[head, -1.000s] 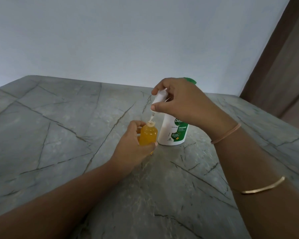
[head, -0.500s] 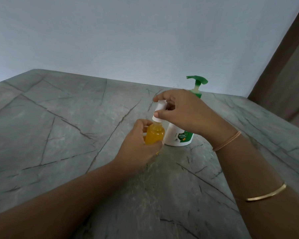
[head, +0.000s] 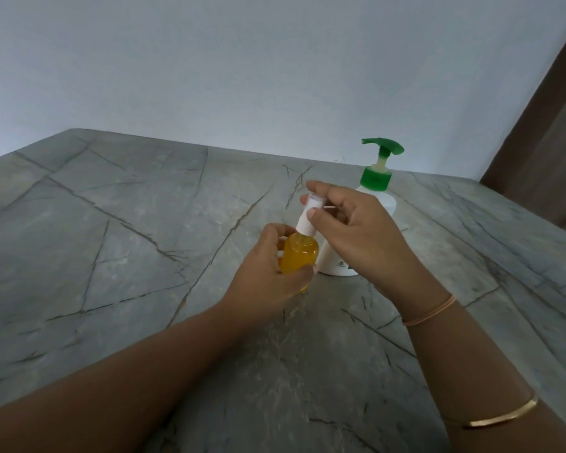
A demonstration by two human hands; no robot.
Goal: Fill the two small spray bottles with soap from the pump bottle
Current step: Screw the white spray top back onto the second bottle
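— Head view: what is gripped by the fingers point(head: 319, 214)?
— A white spray cap point(head: 309, 215) is pinched between thumb and fingers of the right hand point(head: 356, 237); it is seated on the neck of a small spray bottle point(head: 299, 256), tilted slightly to the right.
— And the bottle itself?
— It is wrapped by the left hand point(head: 265, 276), fingers closed around its body, which is filled with orange-yellow liquid. It is held near the grey veined table point(head: 111, 240); whether its base touches cannot be told.
— Where is the pump bottle point(head: 370, 223) found?
— Just behind the right hand, stood upright on the table, white with a green pump head. A thin band point(head: 432, 313) and a gold bangle point(head: 504, 416) are worn on the right arm.
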